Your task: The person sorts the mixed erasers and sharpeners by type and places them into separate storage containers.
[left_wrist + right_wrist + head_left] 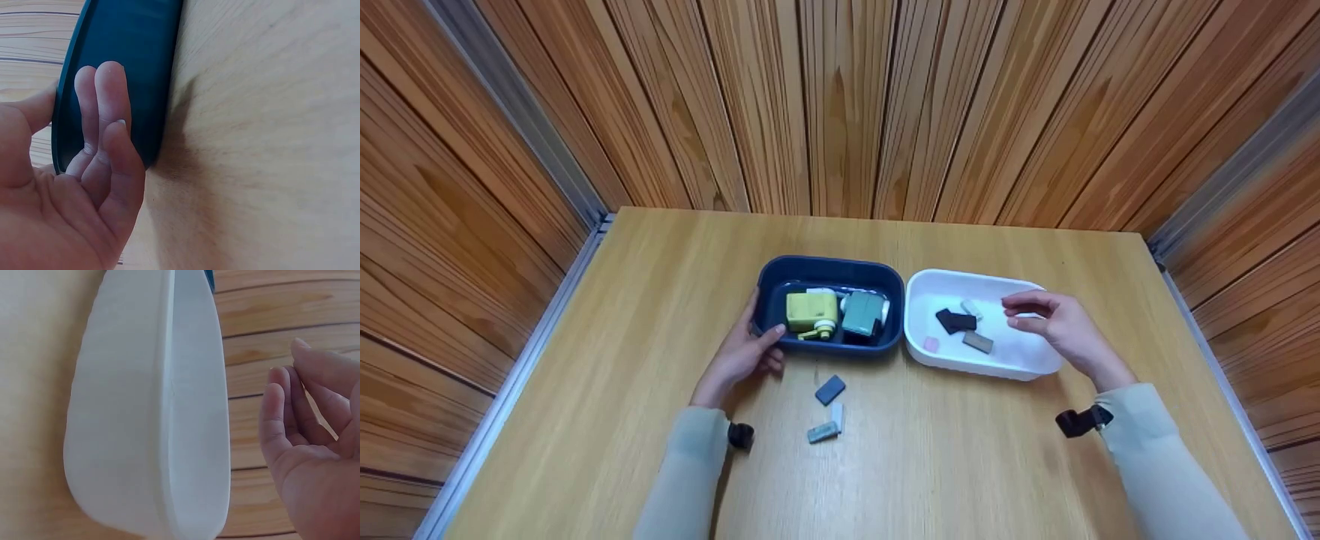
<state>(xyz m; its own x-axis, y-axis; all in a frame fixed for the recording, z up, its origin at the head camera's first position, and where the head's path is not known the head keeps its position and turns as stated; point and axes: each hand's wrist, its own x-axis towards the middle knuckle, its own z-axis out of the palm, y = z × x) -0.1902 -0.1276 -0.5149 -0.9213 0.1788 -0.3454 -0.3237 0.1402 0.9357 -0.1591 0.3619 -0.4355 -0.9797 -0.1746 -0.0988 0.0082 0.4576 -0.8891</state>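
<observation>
My left hand [742, 352] grips the near-left corner of a dark blue bin [769, 289], thumb at the rim. In the left wrist view, several fingers [112, 95] lie along its outer wall. Inside it sit a yellow boxy thing with a crank [811, 309], like a pencil sharpener, and a similar green one [861, 313]. My right hand [1061, 322] hovers over the right side of a white bin [1005, 365], fingers loosely bent, nothing visible between them. The white bin holds black blocks [957, 322], a grey-brown block [978, 342], a whitish one [971, 308] and a pink one [931, 344], all eraser-like.
On the wooden table [960, 465], in front of the blue bin, lie a dark blue block [830, 390], a grey-blue block [823, 432] and a white block [838, 417]. Wood-panelled walls [847, 112] enclose the back and sides. The two bins stand side by side.
</observation>
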